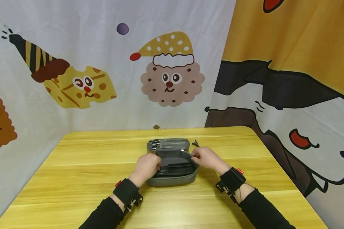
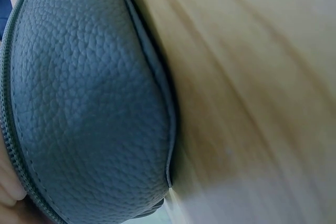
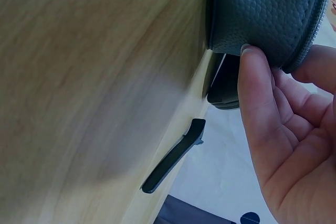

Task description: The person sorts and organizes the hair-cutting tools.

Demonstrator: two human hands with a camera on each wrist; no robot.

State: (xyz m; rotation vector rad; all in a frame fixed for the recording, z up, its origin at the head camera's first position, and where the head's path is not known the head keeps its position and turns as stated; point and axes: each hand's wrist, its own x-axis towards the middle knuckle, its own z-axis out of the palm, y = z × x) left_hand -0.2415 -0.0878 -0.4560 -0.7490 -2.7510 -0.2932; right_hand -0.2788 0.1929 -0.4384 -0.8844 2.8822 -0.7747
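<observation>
Evidently, the case (image 1: 172, 181) is pinched at its rim (image 3: 308, 41) by the right hand (image 1: 205, 157), probably for steadiness; the grip of the left hand (image 1: 147, 164) cannot be told.

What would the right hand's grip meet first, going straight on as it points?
The gray case: the right hand's grip pinches its side, so that likely comes first; depth beyond is unclear.

Pebbled leather-look case (image 2: 89, 98), smooth wood-grain table (image 1: 74, 190), cloth curtain (image 1: 126, 117), shiny metal tools (image 1: 154, 143)
</observation>
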